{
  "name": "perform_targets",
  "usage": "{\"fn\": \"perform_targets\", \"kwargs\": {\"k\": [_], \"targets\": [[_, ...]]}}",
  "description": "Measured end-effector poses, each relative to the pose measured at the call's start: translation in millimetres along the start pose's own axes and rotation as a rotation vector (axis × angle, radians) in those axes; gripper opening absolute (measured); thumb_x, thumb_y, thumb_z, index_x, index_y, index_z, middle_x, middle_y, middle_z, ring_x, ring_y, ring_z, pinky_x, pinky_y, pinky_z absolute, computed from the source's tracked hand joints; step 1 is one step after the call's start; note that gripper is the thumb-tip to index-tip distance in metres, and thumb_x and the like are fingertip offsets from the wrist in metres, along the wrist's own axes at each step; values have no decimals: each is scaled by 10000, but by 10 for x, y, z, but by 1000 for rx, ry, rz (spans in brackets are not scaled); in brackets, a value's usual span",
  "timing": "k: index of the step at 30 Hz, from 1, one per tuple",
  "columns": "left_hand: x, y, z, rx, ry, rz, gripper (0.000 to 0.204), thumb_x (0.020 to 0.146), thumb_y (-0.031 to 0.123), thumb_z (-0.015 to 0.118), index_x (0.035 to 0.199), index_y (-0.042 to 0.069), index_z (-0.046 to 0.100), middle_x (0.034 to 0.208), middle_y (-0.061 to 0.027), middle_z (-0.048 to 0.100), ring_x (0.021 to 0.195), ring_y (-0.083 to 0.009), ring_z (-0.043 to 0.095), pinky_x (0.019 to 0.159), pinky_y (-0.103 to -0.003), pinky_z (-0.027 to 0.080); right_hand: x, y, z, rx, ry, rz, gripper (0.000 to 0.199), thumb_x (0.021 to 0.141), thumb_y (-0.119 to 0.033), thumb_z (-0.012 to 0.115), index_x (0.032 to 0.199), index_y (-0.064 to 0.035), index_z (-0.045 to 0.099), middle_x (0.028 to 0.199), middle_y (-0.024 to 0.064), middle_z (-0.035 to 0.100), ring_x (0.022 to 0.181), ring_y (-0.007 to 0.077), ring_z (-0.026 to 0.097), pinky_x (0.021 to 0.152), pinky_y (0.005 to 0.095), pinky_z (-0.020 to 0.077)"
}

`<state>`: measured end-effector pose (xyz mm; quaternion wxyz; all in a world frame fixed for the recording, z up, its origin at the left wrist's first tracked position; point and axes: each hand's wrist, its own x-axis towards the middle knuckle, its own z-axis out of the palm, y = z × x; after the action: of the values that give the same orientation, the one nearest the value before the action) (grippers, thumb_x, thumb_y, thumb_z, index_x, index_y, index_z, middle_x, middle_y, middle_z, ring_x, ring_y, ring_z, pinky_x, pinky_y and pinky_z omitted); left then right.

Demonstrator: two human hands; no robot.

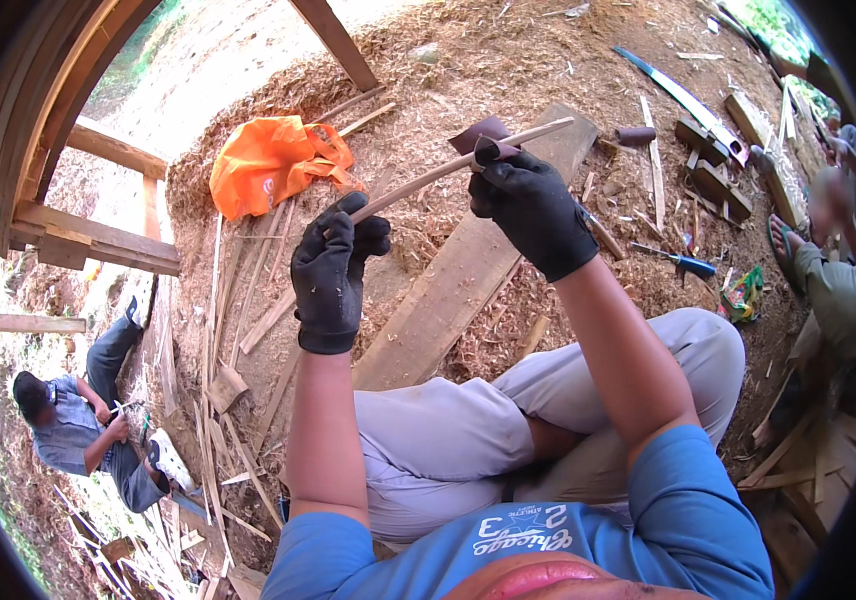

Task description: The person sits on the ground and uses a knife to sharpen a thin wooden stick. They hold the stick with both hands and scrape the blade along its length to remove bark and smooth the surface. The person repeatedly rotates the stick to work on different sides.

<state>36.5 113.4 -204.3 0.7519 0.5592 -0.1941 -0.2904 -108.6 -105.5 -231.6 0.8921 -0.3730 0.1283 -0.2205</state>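
Both of my hands wear black gloves and are raised over my lap. My left hand (332, 272) is closed around the lower end of a thin, slightly curved wooden strip (426, 180). Nearer the strip's far tip, my right hand (536, 212) pinches a dark brown piece of sandpaper (482, 134) folded against the wood. The strip slants up to the right, its pale tip sticking out past the right hand. Beneath the hands a wide wooden plank (448, 290) lies on the ground.
An orange bag (273, 165) lies at far left. To the right are a handsaw (683, 100), wooden planes (720, 188), a rolled sandpaper piece (635, 135) and a blue-handled screwdriver (693, 265). One person (88, 430) sits at left, another (838, 270) at right. Wood shavings cover the ground.
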Motion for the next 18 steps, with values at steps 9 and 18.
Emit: {"fn": "perform_targets", "kwargs": {"k": [9, 18], "targets": [[-130, 163, 128, 450, -238, -152, 306, 1060, 87, 554, 1303, -66, 660, 781, -26, 598, 673, -102, 532, 658, -261, 451, 25, -39, -14, -79, 30, -143, 345, 1084, -88, 558, 1422, -30, 582, 1134, 9, 658, 850, 29, 587, 704, 193, 479], [-118, -208, 205, 1148, -302, 226, 194, 1052, 135, 561, 1074, 42, 731, 772, -63, 646, 644, -188, 587, 616, -333, 486, -153, 471, 232, -418, 52, 154, 302, 999, -248, 695, 1201, -32, 759, 822, 12, 684, 693, 75, 591, 592, 251, 440]]}}
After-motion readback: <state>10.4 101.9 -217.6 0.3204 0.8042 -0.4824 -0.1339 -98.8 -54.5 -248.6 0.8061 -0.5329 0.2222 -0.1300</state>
